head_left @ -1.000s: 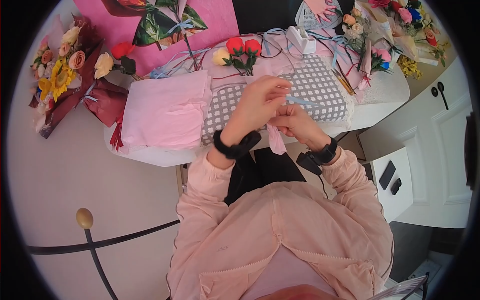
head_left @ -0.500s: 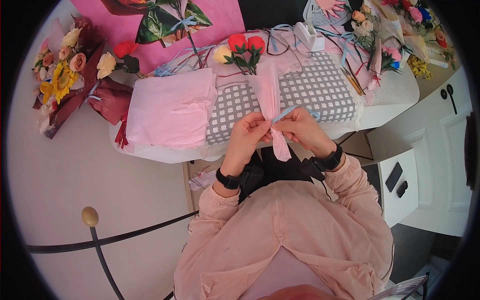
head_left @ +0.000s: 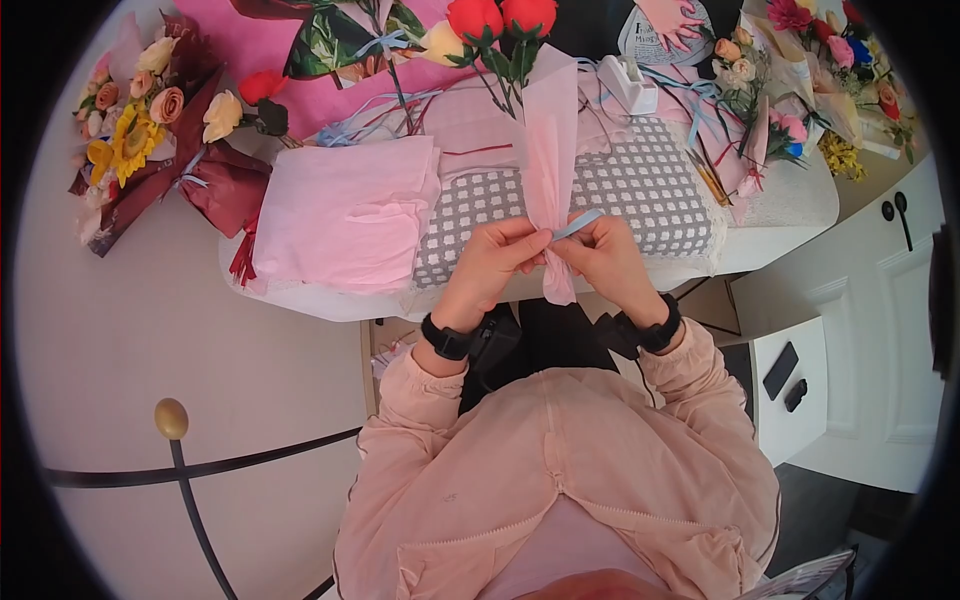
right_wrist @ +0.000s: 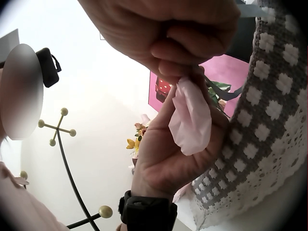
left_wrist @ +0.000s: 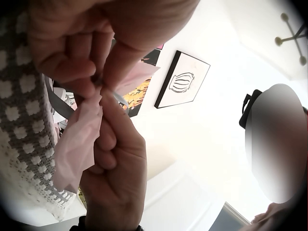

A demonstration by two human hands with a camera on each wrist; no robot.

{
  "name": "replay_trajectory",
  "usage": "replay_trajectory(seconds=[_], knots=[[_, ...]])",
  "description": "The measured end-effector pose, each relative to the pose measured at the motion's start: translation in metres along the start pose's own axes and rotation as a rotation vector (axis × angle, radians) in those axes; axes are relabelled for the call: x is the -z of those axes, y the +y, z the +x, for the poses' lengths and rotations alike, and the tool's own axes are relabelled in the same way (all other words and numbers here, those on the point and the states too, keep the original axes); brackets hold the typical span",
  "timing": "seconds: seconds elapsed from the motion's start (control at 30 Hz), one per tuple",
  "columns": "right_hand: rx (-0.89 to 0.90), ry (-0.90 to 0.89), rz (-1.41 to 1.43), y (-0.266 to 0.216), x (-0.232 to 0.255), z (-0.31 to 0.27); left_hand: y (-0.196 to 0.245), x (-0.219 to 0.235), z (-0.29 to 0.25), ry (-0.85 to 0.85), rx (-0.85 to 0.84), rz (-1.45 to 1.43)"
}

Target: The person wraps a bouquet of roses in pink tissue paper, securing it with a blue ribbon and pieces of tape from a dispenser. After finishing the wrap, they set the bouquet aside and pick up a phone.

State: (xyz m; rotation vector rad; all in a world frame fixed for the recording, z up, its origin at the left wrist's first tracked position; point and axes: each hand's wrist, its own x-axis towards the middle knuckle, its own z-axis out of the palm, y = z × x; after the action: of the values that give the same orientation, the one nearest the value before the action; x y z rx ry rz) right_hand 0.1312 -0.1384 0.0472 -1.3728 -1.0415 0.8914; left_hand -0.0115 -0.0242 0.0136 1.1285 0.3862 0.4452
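A small bouquet wrapped in pink paper stands between the hands, with two red roses and a cream rose at its top. My left hand pinches the gathered neck of the wrap from the left. From the other side, my right hand pinches a light blue ribbon at that neck, and one ribbon end sticks up past its fingers. Below the fingers hangs the crumpled tail of the paper. In the left wrist view the fingertips of both hands meet at the neck, partly hiding the ribbon there.
A stack of pink paper lies left on the table, beside a grey-and-white crocheted cloth. A wrapped bouquet is at far left, others at far right. Loose ribbons, a white box and gold scissors lie behind.
My left hand has come down from above the right hand to the neck of the wrap. The bouquet has risen toward the camera, and less ribbon shows past my right hand.
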Motion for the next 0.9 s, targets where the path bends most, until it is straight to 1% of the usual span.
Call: replay_trajectory(seconds=[0.13,0.2,0.3,0.4,0.5,0.6,0.7,0.73,0.8,0.9], knots=[[0.026,-0.006,-0.061,0.003,0.004,0.005,-0.005,0.004,0.007,-0.019,-0.046,-0.078],[0.023,-0.022,-0.124,0.008,0.008,0.008,-0.01,0.004,0.01,-0.011,-0.107,-0.109],[-0.008,-0.025,-0.061,-0.006,0.005,0.005,-0.013,0.0,0.012,0.028,-0.164,-0.159],[-0.034,-0.077,-0.004,-0.013,0.007,0.004,-0.014,-0.009,0.012,0.079,-0.209,-0.179],[-0.067,-0.021,-0.011,-0.009,0.004,0.006,-0.02,-0.01,0.015,0.115,-0.245,-0.138],[-0.002,0.102,-0.019,-0.001,-0.003,0.007,-0.025,-0.008,0.017,0.137,-0.266,-0.114],[0.08,0.154,0.073,0.003,-0.002,0.008,-0.024,-0.011,0.016,0.154,-0.285,-0.148],[0.056,0.14,0.122,0.003,-0.002,0.008,-0.022,-0.012,0.015,0.159,-0.293,-0.167],[0.005,0.113,0.221,0.002,0.0,0.008,-0.017,-0.016,0.012,0.102,-0.314,-0.199],[-0.073,-0.004,0.481,0.013,0.007,0.013,-0.015,-0.015,0.012,0.034,-0.314,-0.217]])
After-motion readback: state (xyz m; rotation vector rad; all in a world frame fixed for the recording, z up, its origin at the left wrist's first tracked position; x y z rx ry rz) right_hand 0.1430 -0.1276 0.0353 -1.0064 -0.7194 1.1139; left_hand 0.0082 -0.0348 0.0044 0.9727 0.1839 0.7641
